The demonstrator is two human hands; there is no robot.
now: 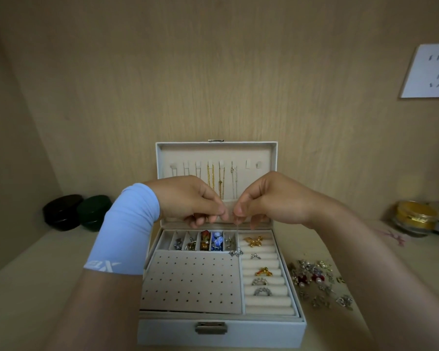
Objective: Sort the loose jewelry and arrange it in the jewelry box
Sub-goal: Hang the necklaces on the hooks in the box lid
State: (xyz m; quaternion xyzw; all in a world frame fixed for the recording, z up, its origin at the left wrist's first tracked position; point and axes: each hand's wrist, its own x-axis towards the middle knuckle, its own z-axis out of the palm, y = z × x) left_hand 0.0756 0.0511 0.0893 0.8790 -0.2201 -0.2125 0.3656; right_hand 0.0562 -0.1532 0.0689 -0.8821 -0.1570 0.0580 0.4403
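Head view. Entry: one fine silver necklace [235,234], in hand, not yet stored.

Location: it is held above the back row of the open jewelry box [221,333]. Its small pendant [236,253] dangles at the edge of the ring rolls [264,258].

Hands: my left hand [188,201] and my right hand [269,198] are raised side by side in front of the lid [213,153]. The knuckles face up and the thumb and forefinger tips almost meet. Each hand pinches the top of the necklace, and the other fingers are curled under. The clasp is too small to make out. A pale blue sleeve [129,224] covers my left forearm.

Step, as I judge it: hang this piece in the lid beside the gold chains [210,177].

Method notes:
- Keep the strand taut between the two pinches.
- Lift until the pendant clears the little compartments [200,240].
- Loop it over a free hook [248,163] at the right end.
- Let it drop straight so it does not tangle with its neighbours.

Remaining: a pile of loose jewelry [317,279] lies on the bench [36,287], just right of the box. The stud panel [190,282] is unfilled.
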